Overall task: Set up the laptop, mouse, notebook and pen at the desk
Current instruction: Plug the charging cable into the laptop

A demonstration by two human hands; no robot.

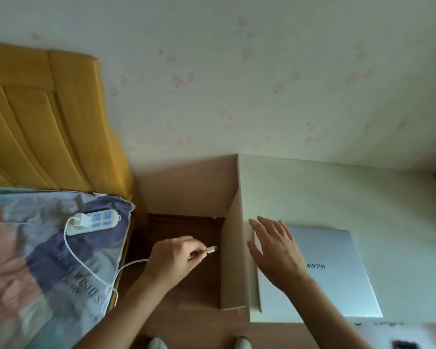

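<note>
The laptop (337,270) lies closed and flat at the near left corner of the white desk (337,192), its lid logo upside down to you. Your right hand (275,255) rests on its left edge with fingers spread and straight, gripping nothing. Your left hand (174,258) pinches the plug end of a white charging cable (210,249), held in the air just left of the desk's side panel, the cord trailing back to a power strip (96,221) on the bed (35,260). The machine looks thin, rigid and smooth-skinned, likely slippery and moderately heavy, so lift it by both side edges. The plug is small and stiff; keep your grip close behind the connector.
</note>
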